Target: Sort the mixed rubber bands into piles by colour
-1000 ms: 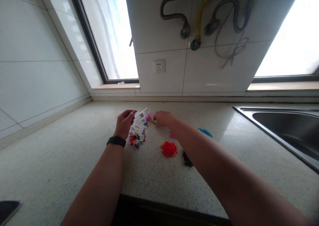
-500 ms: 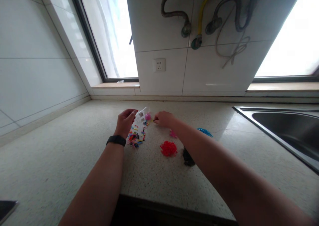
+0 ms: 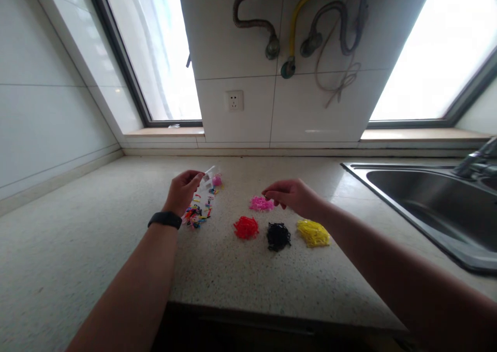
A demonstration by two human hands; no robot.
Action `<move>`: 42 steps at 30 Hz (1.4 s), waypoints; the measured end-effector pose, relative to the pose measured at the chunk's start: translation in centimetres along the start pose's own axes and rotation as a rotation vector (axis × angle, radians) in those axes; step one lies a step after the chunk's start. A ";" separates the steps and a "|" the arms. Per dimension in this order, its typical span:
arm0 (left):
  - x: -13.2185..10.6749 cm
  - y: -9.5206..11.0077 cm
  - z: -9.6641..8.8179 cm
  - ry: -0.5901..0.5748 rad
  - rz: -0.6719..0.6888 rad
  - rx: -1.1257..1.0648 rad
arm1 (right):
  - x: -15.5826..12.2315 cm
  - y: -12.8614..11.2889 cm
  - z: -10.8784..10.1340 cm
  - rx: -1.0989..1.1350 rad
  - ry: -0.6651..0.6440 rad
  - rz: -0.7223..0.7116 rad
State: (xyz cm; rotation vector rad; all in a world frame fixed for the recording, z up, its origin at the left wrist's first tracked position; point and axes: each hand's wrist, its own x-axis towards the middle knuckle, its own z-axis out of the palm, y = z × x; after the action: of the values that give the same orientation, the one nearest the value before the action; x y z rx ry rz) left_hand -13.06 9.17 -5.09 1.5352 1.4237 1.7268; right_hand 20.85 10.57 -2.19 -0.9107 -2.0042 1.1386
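Note:
My left hand is pinched on the edge of a clear plastic bag with pink pieces at its right end. Just below lies a scatter of mixed-colour small pieces. My right hand, fingers pressed together, hovers at the right side of a pink pile; what its fingertips pinch is too small to name. Nearer to me sit a red pile, a black pile and a yellow pile, the last close to my right wrist.
The piles lie on a speckled stone countertop. A steel sink with a tap is set in at the right. Behind are a tiled wall with a socket, hoses and two windows.
My right hand has moved right, from beside the bag to the pink pile. The yellow pile now shows, while the blue one is hidden. My left hand keeps hold of the bag; the view has shifted right.

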 end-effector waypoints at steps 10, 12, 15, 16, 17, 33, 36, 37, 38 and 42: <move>-0.5 0.7 0.3 0.035 0.040 0.127 | -4.8 1.3 -2.2 0.128 0.110 0.020; -0.6 0.9 0.4 0.030 0.048 0.142 | -5.1 1.4 -2.2 0.113 0.127 0.003; -0.8 1.0 0.5 0.031 0.052 0.165 | -5.2 1.3 -2.1 0.130 0.152 -0.018; -0.8 1.1 0.5 0.031 0.051 0.171 | -5.3 1.1 -2.0 0.137 0.151 -0.021; -0.8 1.1 0.6 0.029 0.051 0.176 | -5.4 1.0 -2.0 0.146 0.147 -0.025; -1.1 1.1 0.8 -0.044 0.087 0.263 | -5.7 0.5 -1.8 0.250 0.135 -0.049; -1.1 1.1 0.9 -0.065 0.079 0.292 | -5.6 0.7 -1.9 0.286 0.149 -0.053; -1.1 1.1 0.8 -0.070 0.074 0.294 | -5.5 0.7 -1.9 0.297 0.156 -0.058; -1.1 1.1 0.8 -0.072 0.070 0.292 | -5.5 0.8 -1.9 0.304 0.161 -0.063; -1.1 0.9 0.8 -0.073 0.067 0.290 | -5.4 0.7 -2.1 0.304 0.184 -0.079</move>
State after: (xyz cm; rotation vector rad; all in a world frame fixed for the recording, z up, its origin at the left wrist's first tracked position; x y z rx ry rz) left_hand -11.74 8.19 -4.93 1.7941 1.6594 1.5340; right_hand 25.69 7.37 -3.04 -0.7445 -1.6496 1.2265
